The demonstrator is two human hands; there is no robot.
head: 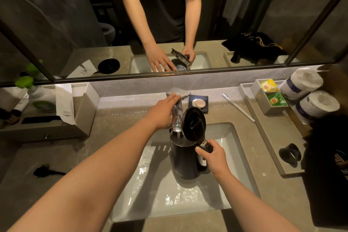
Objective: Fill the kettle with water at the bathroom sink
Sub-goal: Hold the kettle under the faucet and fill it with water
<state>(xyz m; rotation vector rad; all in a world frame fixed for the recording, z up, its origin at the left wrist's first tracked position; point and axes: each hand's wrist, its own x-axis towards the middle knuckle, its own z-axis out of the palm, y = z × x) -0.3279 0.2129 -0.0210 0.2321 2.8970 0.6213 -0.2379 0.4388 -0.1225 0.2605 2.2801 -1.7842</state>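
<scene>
Over the white rectangular basin [231,149] sunk in the beige stone desk [116,118], I held the dark cylindrical electric kettle [185,162] upright under the angular chrome tap [178,94]. My right hand [211,154] had its fingers [200,150] closed round the top of the black handle, thumb near the lid catch. The round black hinged lid [194,123] stood open, tilted back toward the handle side. My left hand [162,112] lay flat on the tap lever, fingers loosely extended along it and gripping nothing.

Observation: a clear stream of water [177,118] ran from the spout into the kettle mouth. Water also glistened on the basin floor. Fill level inside could not be read from this angle.

Step in hand, as judged: filling under way, not finished.

Next move, as judged: watch the level, then press the lever shut with the left hand before lifting the kettle clear; keep it upright, since added weight would pull on a one-handed hold. Lid to be closed afterwards.

Nearby, untouched: white toothbrush [238,107] on the desk, well apart from the kettle.
</scene>
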